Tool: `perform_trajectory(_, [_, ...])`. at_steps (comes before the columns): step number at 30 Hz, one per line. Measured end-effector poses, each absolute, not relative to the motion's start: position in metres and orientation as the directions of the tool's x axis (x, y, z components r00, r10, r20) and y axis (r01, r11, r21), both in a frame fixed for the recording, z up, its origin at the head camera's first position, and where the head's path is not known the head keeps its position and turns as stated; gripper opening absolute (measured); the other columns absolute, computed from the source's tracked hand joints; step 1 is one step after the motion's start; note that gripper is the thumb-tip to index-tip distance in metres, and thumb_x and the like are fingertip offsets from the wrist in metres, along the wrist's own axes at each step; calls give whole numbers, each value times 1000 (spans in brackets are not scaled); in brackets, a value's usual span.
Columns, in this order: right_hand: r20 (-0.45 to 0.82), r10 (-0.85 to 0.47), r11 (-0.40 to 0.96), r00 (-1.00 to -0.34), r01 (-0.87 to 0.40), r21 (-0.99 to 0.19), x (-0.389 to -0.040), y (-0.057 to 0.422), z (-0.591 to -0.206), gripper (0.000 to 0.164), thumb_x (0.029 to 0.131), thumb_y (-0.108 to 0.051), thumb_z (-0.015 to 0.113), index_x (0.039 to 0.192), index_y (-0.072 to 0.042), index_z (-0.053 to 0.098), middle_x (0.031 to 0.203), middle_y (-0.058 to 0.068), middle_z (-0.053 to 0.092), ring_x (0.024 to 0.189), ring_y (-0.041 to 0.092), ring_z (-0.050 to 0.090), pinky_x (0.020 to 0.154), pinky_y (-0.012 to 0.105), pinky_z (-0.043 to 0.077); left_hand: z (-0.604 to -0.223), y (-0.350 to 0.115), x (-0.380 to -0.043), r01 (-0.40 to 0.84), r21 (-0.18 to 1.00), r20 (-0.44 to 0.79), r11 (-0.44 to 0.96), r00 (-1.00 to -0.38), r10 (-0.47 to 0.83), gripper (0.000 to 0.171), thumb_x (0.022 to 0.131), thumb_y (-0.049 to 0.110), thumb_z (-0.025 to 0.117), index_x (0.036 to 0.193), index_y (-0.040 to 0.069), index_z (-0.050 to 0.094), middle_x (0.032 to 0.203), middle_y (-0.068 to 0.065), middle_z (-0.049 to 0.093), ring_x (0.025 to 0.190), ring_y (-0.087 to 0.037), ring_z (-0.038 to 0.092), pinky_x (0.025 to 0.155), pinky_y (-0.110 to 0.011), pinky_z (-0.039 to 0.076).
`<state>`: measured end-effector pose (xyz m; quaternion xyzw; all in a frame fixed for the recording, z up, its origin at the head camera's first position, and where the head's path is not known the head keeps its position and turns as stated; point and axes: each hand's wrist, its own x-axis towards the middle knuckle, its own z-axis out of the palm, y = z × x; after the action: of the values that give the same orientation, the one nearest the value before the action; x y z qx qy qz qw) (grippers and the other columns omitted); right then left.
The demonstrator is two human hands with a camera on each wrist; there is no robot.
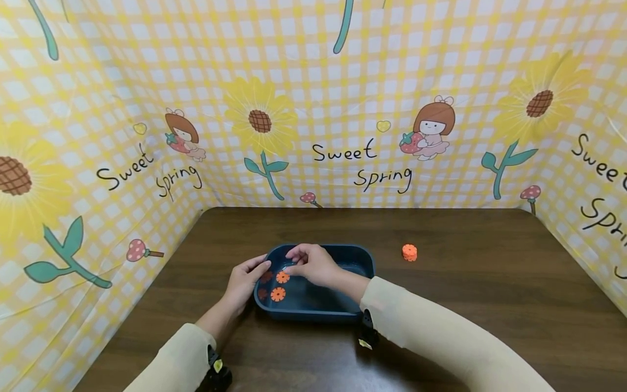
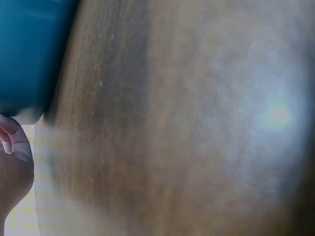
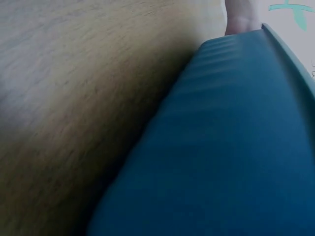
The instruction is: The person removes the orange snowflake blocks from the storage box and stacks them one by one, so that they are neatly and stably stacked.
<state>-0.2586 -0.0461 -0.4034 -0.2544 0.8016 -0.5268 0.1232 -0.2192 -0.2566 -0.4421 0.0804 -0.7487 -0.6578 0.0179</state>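
A dark blue rectangular plastic basin stands on the table, its side wall also large in the right wrist view. My left hand holds its left rim, thumb on top. Two orange flower-shaped discs lie inside near the left end, one behind the other, with dim reflections on the wall beside them. My right hand reaches over the basin from the right. Its thumb tip is close above the farther disc; thumb and fingers are apart, and no object shows between them.
A small stack of orange discs stands on the brown wooden table, right of the basin. Yellow checked cloth printed with flowers walls in the back and both sides. A black wrist device hangs under the right sleeve, near the basin's front right corner.
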Motion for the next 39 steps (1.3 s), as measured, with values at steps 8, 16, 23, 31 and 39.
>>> perform_trajectory(8, [36, -571, 330, -820, -269, -905, -254, -59, -409, 28, 85, -16, 78, 109, -5, 69, 98, 12, 64, 79, 15, 55, 66, 25, 47, -444, -257, -220, -62, 989, -44, 132, -989, -139, 45, 96, 30, 64, 131, 2, 60, 120, -14, 64, 103, -28, 63, 88, -35, 52])
perform_trajectory(16, [-24, -624, 358, -781, -259, -897, -247, -68, -417, 26, 85, -13, 77, 107, -3, 69, 93, 8, 63, 79, 14, 55, 69, 24, 48, -445, -259, -220, -55, 989, -37, 135, -991, -131, 45, 96, 29, 64, 131, 1, 60, 118, -15, 65, 101, -29, 63, 87, -35, 52])
perform_trajectory(23, [-48, -636, 396, -770, -272, -877, -246, -74, -423, 26, 82, -15, 80, 103, -4, 70, 87, 3, 63, 78, 11, 54, 68, 23, 46, -444, -258, -220, -57, 988, -36, 143, -989, -143, 43, 96, 27, 63, 130, 1, 60, 122, -16, 64, 103, -28, 61, 85, -30, 52])
perform_trajectory(31, [-64, -626, 440, -777, -284, -852, -248, -76, -431, 25, 80, -15, 82, 102, -6, 71, 81, -2, 61, 76, 9, 53, 67, 22, 46, -446, -257, -222, -72, 990, -52, 122, -986, -160, 42, 96, 25, 65, 130, 1, 61, 119, -18, 64, 101, -31, 62, 84, -31, 53])
perform_trajectory(39, [-112, -630, 477, -769, -269, -837, -247, -75, -430, 27, 79, -17, 83, 105, -14, 74, 87, -2, 61, 78, 11, 52, 68, 24, 44, -446, -258, -221, -83, 989, -64, 121, -985, -158, 43, 95, 27, 65, 131, 3, 60, 120, -17, 64, 104, -31, 62, 90, -35, 51])
